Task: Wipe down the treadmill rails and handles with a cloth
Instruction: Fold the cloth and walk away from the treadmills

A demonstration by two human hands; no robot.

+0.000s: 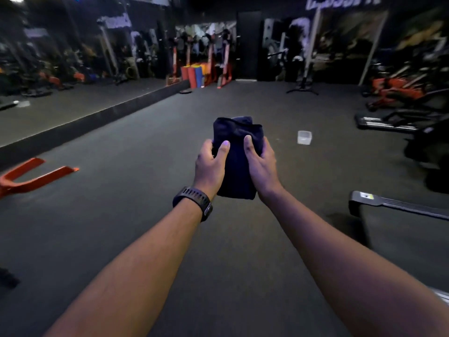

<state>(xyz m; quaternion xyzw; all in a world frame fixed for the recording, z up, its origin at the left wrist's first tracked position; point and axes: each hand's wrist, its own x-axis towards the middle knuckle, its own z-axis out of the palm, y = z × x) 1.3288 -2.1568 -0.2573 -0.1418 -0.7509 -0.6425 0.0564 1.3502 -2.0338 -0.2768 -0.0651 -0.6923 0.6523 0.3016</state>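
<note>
Your left hand (211,166) and right hand (262,166) both have their fingers clasped round the folded dark cloth (237,142), held out in front of you above the gym floor (121,215). Keep it folded as a firm pad, then turn toward the grey rail (401,206) low on your right. A small clear tub (304,137) sits on the floor beyond; its contents are too blurred to tell.

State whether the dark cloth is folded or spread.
Folded: the dark navy cloth forms a compact bundle between left hand and right hand.
</note>
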